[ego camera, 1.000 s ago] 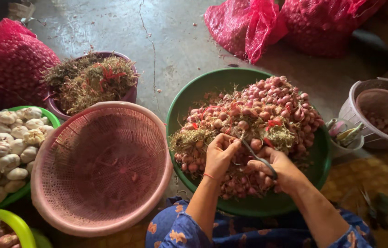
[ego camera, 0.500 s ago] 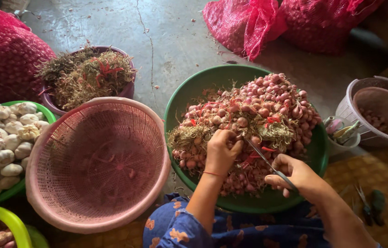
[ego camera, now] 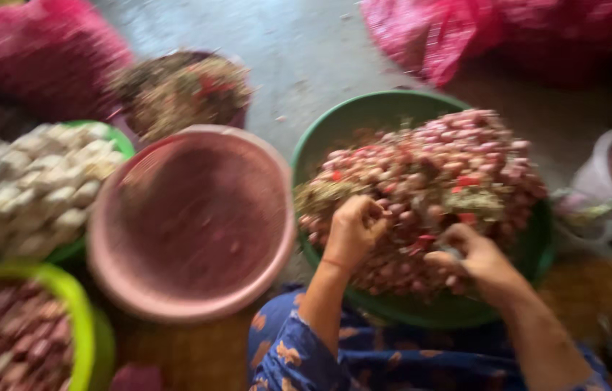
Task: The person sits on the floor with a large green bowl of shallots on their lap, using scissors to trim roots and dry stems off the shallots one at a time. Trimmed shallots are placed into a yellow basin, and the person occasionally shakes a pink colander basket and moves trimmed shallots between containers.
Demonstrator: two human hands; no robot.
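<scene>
A wide green basin (ego camera: 364, 119) holds a heap of small red shallots (ego camera: 458, 163) with dry roots and stalks among them. My left hand (ego camera: 355, 230) rests on the near left of the heap, its fingers curled around some shallots. My right hand (ego camera: 469, 259) is a little to the right at the near side of the heap, closed on a thin knife of which only a grey bit shows. The picture is blurred, so the blade itself is hard to make out. My blue patterned sleeve (ego camera: 291, 351) is below the basin.
An empty pink woven basket (ego camera: 190, 217) sits left of the basin. A green bowl of garlic (ego camera: 45, 185) stands at far left, with a lime bowl of shallots (ego camera: 78, 308) at the bottom left and a bowl of dry trimmings (ego camera: 183, 90) behind. Red mesh sacks (ego camera: 450, 29) lie at the back, and a white bucket (ego camera: 602, 181) stands at right.
My right hand has moved back in toward the heap, closer to my left hand. The view has swung and gone blurred.
</scene>
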